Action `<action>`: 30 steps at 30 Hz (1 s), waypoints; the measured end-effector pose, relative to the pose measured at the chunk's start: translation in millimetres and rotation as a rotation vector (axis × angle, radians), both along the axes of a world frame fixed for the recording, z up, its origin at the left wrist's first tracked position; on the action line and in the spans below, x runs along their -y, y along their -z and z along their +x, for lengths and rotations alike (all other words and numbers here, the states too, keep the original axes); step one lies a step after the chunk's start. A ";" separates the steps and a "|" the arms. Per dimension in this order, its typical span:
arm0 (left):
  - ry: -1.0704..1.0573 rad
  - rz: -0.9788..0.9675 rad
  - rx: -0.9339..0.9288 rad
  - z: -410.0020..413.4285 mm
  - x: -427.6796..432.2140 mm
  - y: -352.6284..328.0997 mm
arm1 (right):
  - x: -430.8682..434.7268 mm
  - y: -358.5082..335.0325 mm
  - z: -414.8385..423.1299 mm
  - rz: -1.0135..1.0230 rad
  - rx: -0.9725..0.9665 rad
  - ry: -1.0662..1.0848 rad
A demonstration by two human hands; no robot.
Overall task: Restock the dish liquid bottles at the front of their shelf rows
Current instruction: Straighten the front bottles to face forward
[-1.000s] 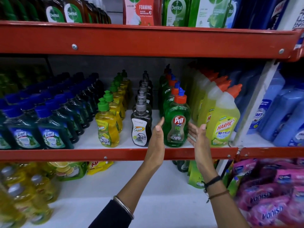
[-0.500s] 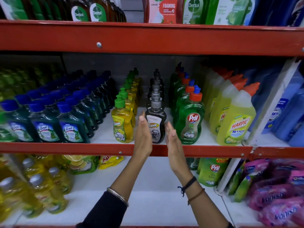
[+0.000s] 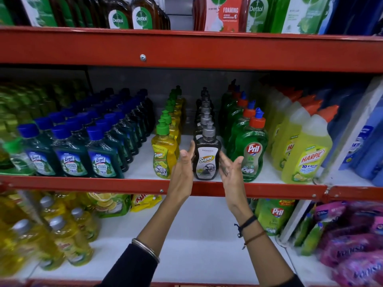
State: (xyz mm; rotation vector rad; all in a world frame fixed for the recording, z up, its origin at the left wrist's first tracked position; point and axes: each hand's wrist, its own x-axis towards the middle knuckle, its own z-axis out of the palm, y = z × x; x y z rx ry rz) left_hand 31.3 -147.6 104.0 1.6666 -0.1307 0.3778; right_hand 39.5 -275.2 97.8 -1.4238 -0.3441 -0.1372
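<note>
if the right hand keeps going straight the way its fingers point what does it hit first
Probably the green Pril bottle: the right hand points up and into the shelf beside the black Super bottle. Depth is unclear.

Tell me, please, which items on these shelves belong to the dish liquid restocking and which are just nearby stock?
Part of the job:
- black Super bottle, between the open left hand and right hand
- yellow Super bottle
- green Pril bottle

Just nearby:
- Lizol bottles
- Harpic bottle
- Dettol bottles above
- pink Vanish packs below
</note>
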 end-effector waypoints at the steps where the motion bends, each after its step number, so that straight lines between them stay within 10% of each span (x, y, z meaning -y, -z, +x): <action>1: 0.001 0.010 -0.004 -0.5 -0.1 0.0 | -0.2 0.0 0.0 0.006 0.005 0.001; 13: -0.034 0.066 0.037 -7.0 1.1 1.4 | -0.8 -2.6 -2.4 0.018 0.007 0.021; 20: -0.334 -0.062 0.402 -26.6 -23.8 14.2 | -29.8 25.2 -29.8 0.037 0.214 0.369; 30: -0.025 -0.150 -0.051 -10.7 -102.0 -11.7 | -110.6 10.9 -11.1 -0.050 0.034 0.021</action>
